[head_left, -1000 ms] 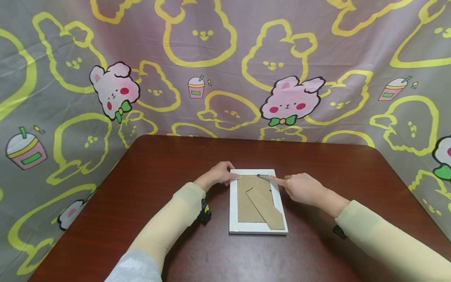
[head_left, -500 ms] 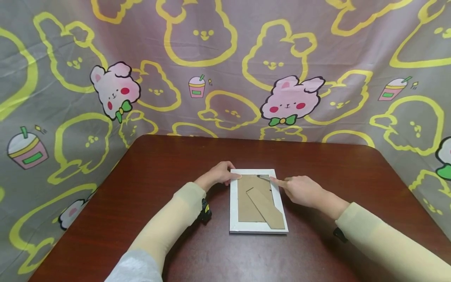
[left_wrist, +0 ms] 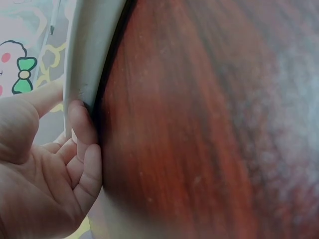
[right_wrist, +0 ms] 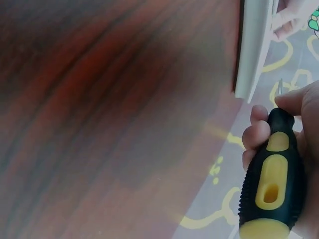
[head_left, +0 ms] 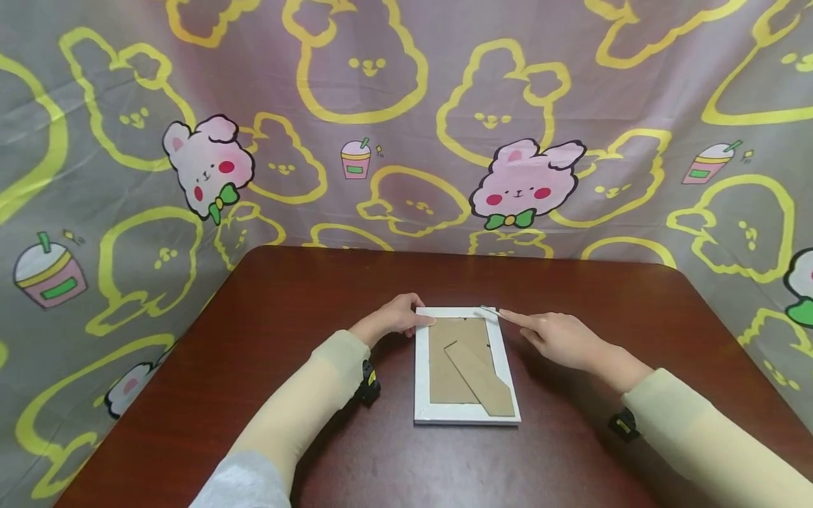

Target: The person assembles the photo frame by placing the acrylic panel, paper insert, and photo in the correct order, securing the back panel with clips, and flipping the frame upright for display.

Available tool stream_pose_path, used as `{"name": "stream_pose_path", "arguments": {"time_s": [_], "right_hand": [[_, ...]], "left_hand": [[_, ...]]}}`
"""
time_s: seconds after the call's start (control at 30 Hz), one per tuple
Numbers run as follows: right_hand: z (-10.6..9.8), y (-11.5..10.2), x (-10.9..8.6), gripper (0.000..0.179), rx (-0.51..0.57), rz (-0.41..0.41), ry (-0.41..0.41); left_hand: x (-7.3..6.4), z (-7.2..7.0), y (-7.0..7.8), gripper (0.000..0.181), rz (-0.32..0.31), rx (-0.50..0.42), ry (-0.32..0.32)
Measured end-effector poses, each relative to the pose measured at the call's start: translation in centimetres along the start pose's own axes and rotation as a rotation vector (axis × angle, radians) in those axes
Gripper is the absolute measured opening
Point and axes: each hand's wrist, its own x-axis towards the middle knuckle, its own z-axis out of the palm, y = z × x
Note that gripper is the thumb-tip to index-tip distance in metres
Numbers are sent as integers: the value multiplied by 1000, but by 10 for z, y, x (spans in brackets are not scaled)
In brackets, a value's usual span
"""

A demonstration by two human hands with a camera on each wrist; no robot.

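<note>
A white picture frame (head_left: 422, 374) lies face down on the table, its brown cardboard backing (head_left: 447, 329) and slanting easel stand (head_left: 485, 388) uppermost. My left hand (head_left: 399, 315) grips the frame's upper left corner, thumb on top and the other fingers at the side and below. My right hand (head_left: 562, 339) holds a screwdriver (right_wrist: 273, 172) by its black and yellow handle, with the forefinger stretched along the shaft. In the head view the shaft (head_left: 488, 309) reaches over the frame's upper right corner; whether it touches is unclear. A small dark tab (head_left: 465, 319) shows at the backing's top edge.
The reddish-brown wooden table (head_left: 305, 289) surrounds the frame. Behind it and at both sides hangs a curtain (head_left: 406, 127) printed with rabbits and cups. Black wrist cameras sit on the left cuff (head_left: 339, 353) and the right cuff (head_left: 660, 395).
My right hand has moved slightly right, drawing the screwdriver tip from the backing's top edge to the frame's upper right corner. The left hand and the picture frame stay put.
</note>
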Motion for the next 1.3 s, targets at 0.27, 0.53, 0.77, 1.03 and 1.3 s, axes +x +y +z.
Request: {"name": "stream_pose_path", "arguments": {"time_s": [0.27, 0.53, 0.77, 1.03, 1.3], "right_hand": [[-9, -6, 1, 61, -62, -74, 38], [-17, -18, 3, 60, -127, -137, 52], [-24, -33, 6, 50, -177, -191, 36], [-24, -54, 11, 53, -241, -298, -20], [-21, -75, 19, 62, -327, -425, -52]], "left_hand": [[0, -1, -2, 33, 27, 17, -15], [1, -1, -2, 34, 30, 11, -30], [1, -3, -3, 34, 39, -1, -33], [-3, -4, -1, 34, 36, 6, -38], [-4, -4, 1, 34, 43, 1, -44]]}}
